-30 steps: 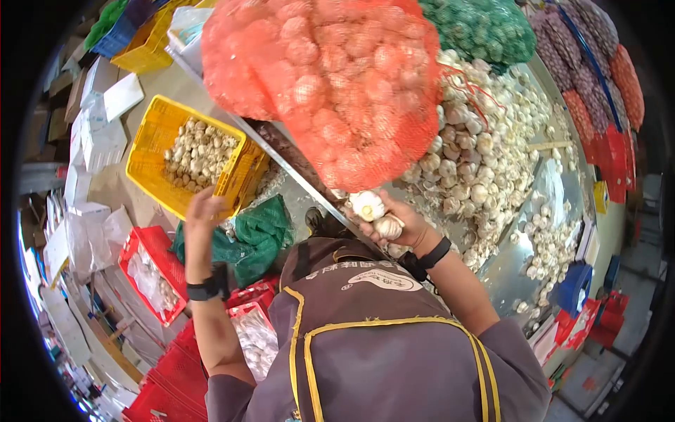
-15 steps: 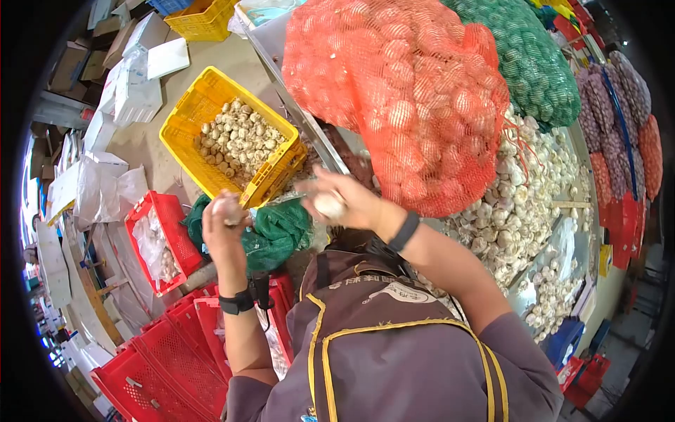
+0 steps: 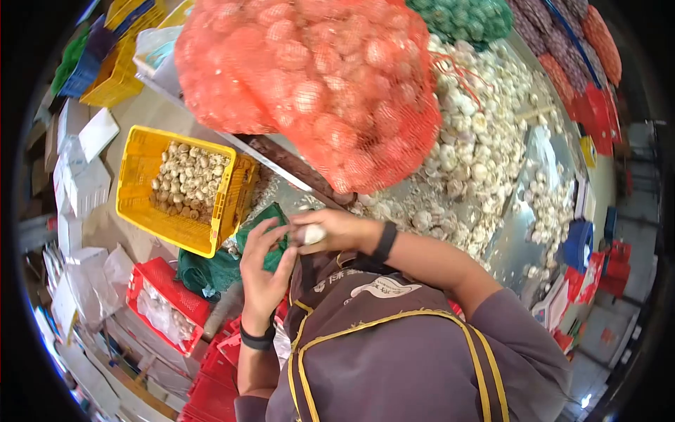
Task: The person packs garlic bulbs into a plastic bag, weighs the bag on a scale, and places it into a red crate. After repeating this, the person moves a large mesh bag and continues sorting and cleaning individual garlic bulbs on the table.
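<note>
My right hand (image 3: 341, 231) is closed round a white garlic bulb (image 3: 312, 234) in front of my apron. Close beside it, my left hand (image 3: 266, 271) has its fingers and thumb spread, and I see nothing in its grasp. Behind the left hand, partly covered by it, lies green netting (image 3: 211, 271). Beyond both hands a big red mesh sack (image 3: 330, 91) full of garlic rests on the metal worktable. Loose garlic bulbs (image 3: 478, 162) are heaped on the table to the right of the sack.
A yellow crate (image 3: 126, 184) holding garlic bulbs stands at the left, with a red crate (image 3: 158, 274) below it. At the back is a green mesh sack (image 3: 467, 20). Blue container (image 3: 578, 245) and red crates flank the table's right end.
My hands have come together near my apron. The bulb earlier in my left hand no longer shows there, and its fingers have spread. The view has shifted, moving the sacks left and up.
</note>
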A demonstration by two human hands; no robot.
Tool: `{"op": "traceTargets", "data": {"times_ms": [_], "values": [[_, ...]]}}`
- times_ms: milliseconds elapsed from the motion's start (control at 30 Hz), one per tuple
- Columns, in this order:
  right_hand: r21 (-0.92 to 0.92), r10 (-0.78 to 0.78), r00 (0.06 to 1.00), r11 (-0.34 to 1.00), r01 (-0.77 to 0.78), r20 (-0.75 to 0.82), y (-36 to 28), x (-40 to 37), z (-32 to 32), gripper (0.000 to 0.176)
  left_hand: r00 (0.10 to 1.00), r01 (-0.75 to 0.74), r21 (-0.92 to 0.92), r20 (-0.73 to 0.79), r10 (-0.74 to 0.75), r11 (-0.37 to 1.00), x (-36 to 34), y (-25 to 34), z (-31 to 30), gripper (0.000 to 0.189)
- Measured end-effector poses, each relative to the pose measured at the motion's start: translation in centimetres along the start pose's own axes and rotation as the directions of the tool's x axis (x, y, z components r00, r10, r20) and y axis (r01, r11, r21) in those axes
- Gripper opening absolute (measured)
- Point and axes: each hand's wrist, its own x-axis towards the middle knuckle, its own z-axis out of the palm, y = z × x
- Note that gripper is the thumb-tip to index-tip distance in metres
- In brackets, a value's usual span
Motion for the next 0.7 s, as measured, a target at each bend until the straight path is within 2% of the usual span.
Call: {"op": "traceTargets", "data": {"times_ms": [33, 67, 133, 200, 267, 300, 367, 400, 433, 467, 500, 533, 600, 633, 667, 700], "values": [[-0.038, -0.072, 0.996, 0.997, 0.074, 0.049, -0.4, -2.2, -2.0, 0.021, 0.996, 0.022, -0.018, 0.088, -0.02, 1.0, 1.0, -0.3, 0.9, 0.028], [-0.077, -0.143, 0.985, 0.986, 0.151, 0.099, -0.7, -4.7, -3.8, 0.019, 0.993, 0.016, -0.019, 0.114, -0.014, 1.0, 1.9, -0.4, 2.1, 0.028], [-0.1, -0.256, 0.967, 0.962, 0.255, -0.004, -0.7, -10.5, -5.6, 0.02, 0.929, -0.145, 0.079, 0.353, 0.108, 0.986, 3.7, -0.1, 5.3, 0.024], [-0.25, -0.419, 0.906, 0.885, 0.392, -0.063, -0.2, -15.9, -7.5, 0.029, 0.827, -0.377, 0.081, 0.478, 0.296, 0.922, 5.5, 0.0, 10.0, 0.02], [-0.393, -0.551, 0.823, 0.793, 0.466, -0.137, 0.7, -20.0, -10.7, 0.031, 0.739, -0.514, 0.325, 0.638, 0.217, 0.794, 6.4, -0.9, 14.6, 0.025], [-0.381, -0.558, 0.818, 0.792, 0.476, -0.138, 1.3, -21.6, -12.1, 0.031, 0.729, -0.522, 0.324, 0.65, 0.215, 0.789, 6.7, -2.9, 17.1, 0.025], [-0.634, -0.705, 0.645, 0.65, 0.42, -0.295, 2.5, -24.1, -14.4, 0.032, 0.711, -0.663, 0.362, 0.58, 0.399, 0.655, 7.2, -6.5, 21.4, 0.027], [-0.624, -0.711, 0.636, 0.651, 0.433, -0.3, 2.8, -24.7, -14.6, 0.032, 0.698, -0.675, 0.356, 0.594, 0.4, 0.647, 7.8, -5.6, 22.1, 0.027], [-0.808, -0.76, 0.562, 0.533, 0.25, -0.327, 3.1, -25.1, -14.3, 0.027, 0.68, -0.654, 0.504, 0.718, 0.148, 0.564, 8.4, -4.2, 22.6, 0.026], [-0.919, -0.809, 0.486, 0.394, 0.029, -0.331, 3.4, -25.4, -14.4, 0.022, 0.641, -0.65, 0.623, 0.757, -0.128, 0.435, 8.8, -2.9, 22.8, 0.026], [-0.918, -0.772, 0.531, 0.395, -0.031, -0.35, 3.9, -25.0, -16.2, 0.032, 0.622, -0.667, 0.59, 0.777, -0.096, 0.456, 9.0, -2.5, 22.5, 0.025], [-0.917, -0.776, 0.527, 0.398, -0.017, -0.346, 4.0, -24.9, -16.6, 0.032, 0.619, -0.673, 0.591, 0.779, -0.099, 0.444, 9.1, -2.8, 22.4, 0.025], [-0.961, -0.877, 0.468, -0.031, -0.274, -0.105, 3.7, -24.3, -16.8, 0.043, 0.676, -0.713, 0.58, 0.717, 0.168, 0.394, 8.4, -3.3, 22.3, 0.03], [-0.97, -0.882, 0.471, -0.084, -0.226, -0.034, 3.4, -23.9, -17.1, 0.049, 0.706, -0.652, 0.663, 0.708, -0.026, 0.367, 7.7, -2.3, 22.5, 0.035], [-0.972, -0.881, 0.472, -0.082, -0.219, -0.032, 3.1, -23.4, -17.5, 0.049, 0.706, -0.651, 0.667, 0.707, -0.032, 0.363, 7.7, -1.8, 22.8, 0.035], [-0.937, -0.825, 0.562, -0.142, -0.319, -0.067, 2.7, -22.8, -18.0, 0.046, 0.664, -0.634, 0.66, 0.732, -0.153, 0.403, 7.9, -1.4, 23.2, 0.036]]}}
